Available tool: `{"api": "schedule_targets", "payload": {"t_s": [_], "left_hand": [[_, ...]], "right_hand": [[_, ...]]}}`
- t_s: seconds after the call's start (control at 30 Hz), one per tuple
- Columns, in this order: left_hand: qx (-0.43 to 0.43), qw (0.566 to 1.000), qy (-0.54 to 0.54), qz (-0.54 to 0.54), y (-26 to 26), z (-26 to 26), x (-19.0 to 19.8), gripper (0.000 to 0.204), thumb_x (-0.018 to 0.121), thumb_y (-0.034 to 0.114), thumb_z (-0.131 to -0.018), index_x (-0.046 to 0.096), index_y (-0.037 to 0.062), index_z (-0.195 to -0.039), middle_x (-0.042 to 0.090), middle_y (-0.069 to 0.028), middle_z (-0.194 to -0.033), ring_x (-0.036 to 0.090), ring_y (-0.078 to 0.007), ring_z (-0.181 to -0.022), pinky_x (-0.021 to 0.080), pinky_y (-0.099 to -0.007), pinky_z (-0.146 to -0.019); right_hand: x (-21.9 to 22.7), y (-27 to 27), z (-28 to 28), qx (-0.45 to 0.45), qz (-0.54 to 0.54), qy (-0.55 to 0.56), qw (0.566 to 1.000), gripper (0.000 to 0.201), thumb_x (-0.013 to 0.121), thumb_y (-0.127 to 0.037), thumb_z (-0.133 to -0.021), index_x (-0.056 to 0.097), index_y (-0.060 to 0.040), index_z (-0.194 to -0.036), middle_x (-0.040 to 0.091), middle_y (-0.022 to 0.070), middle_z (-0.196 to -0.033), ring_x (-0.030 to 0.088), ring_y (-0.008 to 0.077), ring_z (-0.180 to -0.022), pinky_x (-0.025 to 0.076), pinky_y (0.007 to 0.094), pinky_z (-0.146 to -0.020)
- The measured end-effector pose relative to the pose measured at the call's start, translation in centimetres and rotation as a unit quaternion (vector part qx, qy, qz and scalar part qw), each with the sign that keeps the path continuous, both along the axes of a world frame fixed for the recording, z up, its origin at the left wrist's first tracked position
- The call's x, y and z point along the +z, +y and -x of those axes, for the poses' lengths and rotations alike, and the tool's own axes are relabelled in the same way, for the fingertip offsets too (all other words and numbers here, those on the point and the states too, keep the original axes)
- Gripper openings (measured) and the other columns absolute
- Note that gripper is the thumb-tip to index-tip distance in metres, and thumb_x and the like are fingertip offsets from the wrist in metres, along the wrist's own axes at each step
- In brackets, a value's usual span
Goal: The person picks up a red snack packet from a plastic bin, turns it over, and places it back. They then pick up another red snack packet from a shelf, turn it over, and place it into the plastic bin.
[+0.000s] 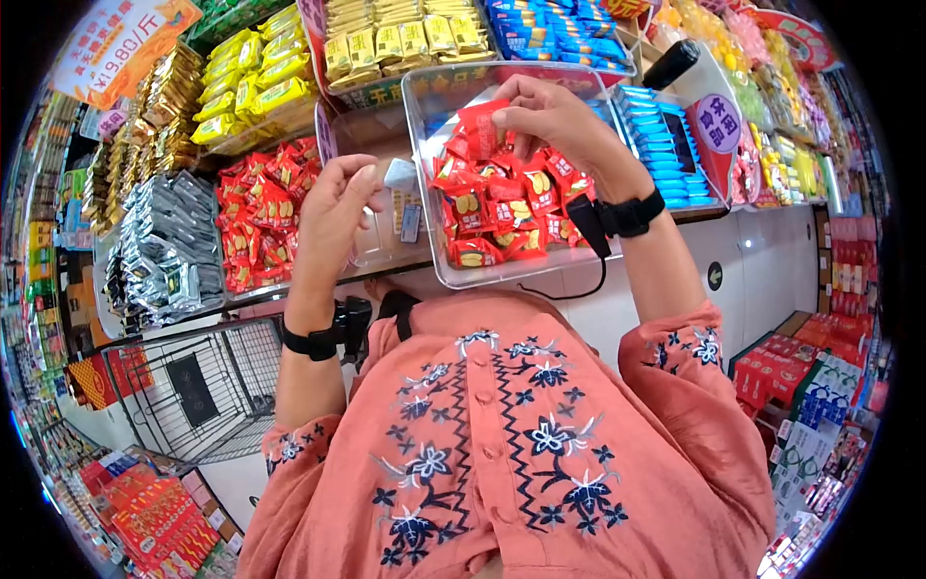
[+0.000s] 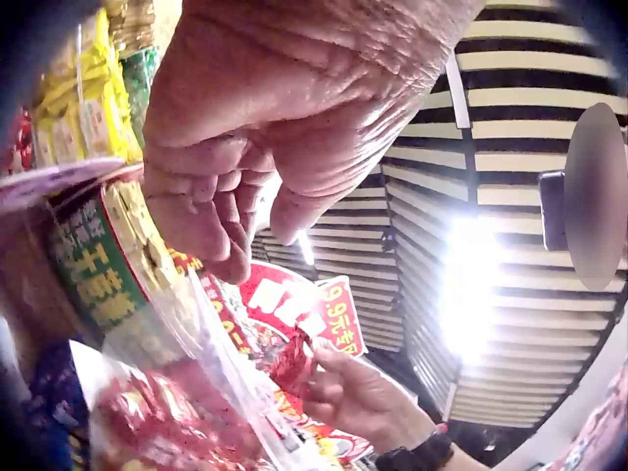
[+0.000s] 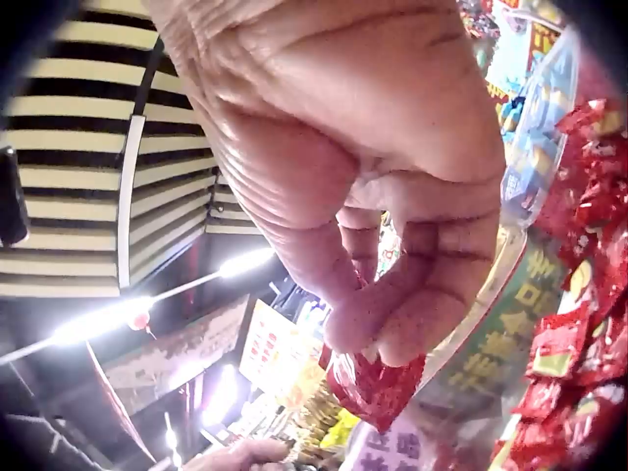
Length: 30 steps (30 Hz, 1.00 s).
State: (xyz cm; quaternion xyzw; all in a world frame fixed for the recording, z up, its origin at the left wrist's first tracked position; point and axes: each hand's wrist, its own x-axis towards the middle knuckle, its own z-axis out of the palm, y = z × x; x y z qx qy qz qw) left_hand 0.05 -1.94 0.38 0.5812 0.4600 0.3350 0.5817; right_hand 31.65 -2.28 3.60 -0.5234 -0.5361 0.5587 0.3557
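Note:
The right hand pinches a red packet above a clear bin of red snack packets. In the right wrist view, thumb and fingertips of that hand grip the red packet by its upper edge. At the bin's left edge, the left hand has curled fingers, with a small pale packet at its thumb and fingertips. In the left wrist view the left hand mostly hides whatever lies between its fingers; the right hand shows beyond it.
Left of the clear bin, a compartment holds a few small packets. Red and silver packets stand farther left; yellow and blue ones lie behind. A shopping cart is at lower left. A black cable hangs from the right wrist.

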Motion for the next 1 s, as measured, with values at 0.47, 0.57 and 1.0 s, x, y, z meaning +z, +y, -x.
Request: {"api": "schedule_targets", "payload": {"t_s": [0.47,0.57,1.0], "left_hand": [[-0.045,0.954,-0.247,0.164,-1.3,-6.1,0.2,0.034,0.053,0.028,-0.104,0.055,0.0015,-0.124,0.069,-0.0066,-0.101,0.069,-0.0138,-0.082,0.055,-0.0261,-0.064],[-0.029,0.962,-0.226,0.148,-1.1,-5.7,0.5,0.034,0.052,0.029,-0.104,0.056,0.0021,-0.124,0.069,-0.0063,-0.099,0.069,-0.0143,-0.081,0.055,-0.0267,-0.065],[-0.133,0.942,-0.252,0.178,1.2,-5.0,1.8,0.036,0.056,0.025,-0.100,0.055,0.0042,-0.129,0.068,-0.0058,-0.115,0.068,-0.0137,-0.095,0.057,-0.0303,-0.069]], "right_hand": [[0.2,-4.1,3.5,0.028,-0.229,-0.026,0.973,0.009,0.056,0.002,-0.088,0.064,-0.0002,-0.093,0.063,0.0112,-0.123,0.061,0.0103,-0.096,0.050,0.0256,-0.084],[0.5,-4.1,3.5,-0.004,-0.205,0.023,0.978,0.013,0.055,0.001,-0.087,0.065,-0.0015,-0.095,0.063,0.0119,-0.124,0.062,0.0114,-0.099,0.050,0.0265,-0.083],[1.6,-4.2,6.6,-0.087,-0.243,-0.038,0.965,0.010,0.055,-0.001,-0.088,0.062,0.0008,-0.095,0.067,0.0122,-0.108,0.066,0.0195,-0.099,0.052,0.0313,-0.084]]}}
